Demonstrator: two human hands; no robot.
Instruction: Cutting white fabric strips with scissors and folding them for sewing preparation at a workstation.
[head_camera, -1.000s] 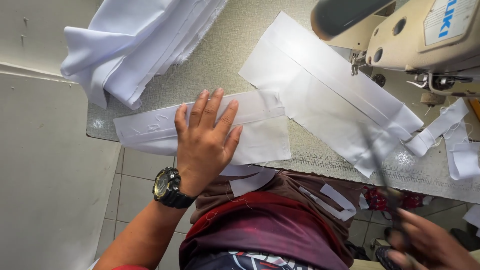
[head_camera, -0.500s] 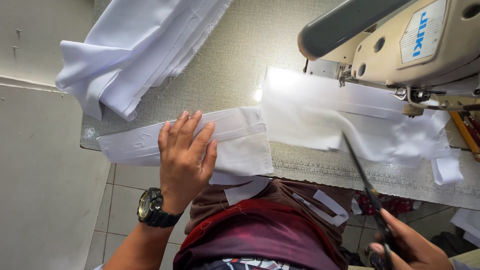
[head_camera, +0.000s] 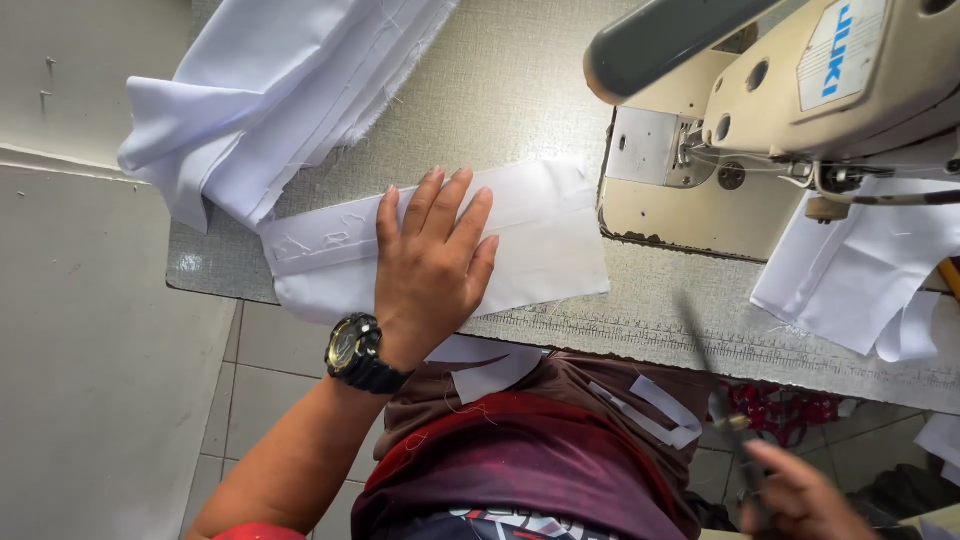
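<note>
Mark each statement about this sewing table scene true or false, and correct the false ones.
1. The left hand lies flat on the white fabric piece. True.
2. The left wrist is bare. False: it wears a black watch.
3. The right hand holds scissors. True.
4. The white fabric stack lies right of the sewing machine. False: it lies left of it.

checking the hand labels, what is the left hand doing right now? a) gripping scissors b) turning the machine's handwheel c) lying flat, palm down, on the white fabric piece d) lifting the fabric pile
c: the left hand lies spread, palm down, on the white fabric piece on the table, while the right hand holds blurred scissors low by the lap.
</note>
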